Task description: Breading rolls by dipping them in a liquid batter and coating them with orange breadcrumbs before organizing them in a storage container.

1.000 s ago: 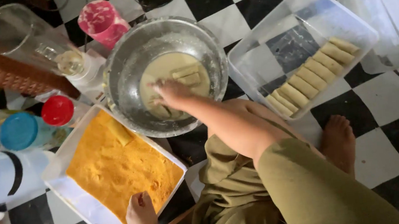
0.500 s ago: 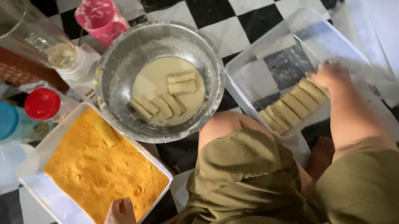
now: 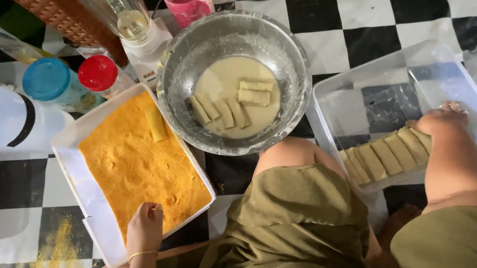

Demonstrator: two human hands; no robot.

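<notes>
Inside clear tub (image 3: 329, 101): six rolls (image 3: 385, 157), right hand (image 3: 441, 121) fingers pinching one | bowl (image 3: 183, 57): six.

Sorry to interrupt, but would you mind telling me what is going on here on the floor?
A person sits on a checkered floor coating pale rolled sticks. The right hand reaches into a clear plastic container, touching the row of uncoated sticks. The left hand rests at the near edge of a white tray filled with orange breadcrumbs, where one stick lies. Several more sticks soak in pale batter in the steel bowl between them.
</notes>
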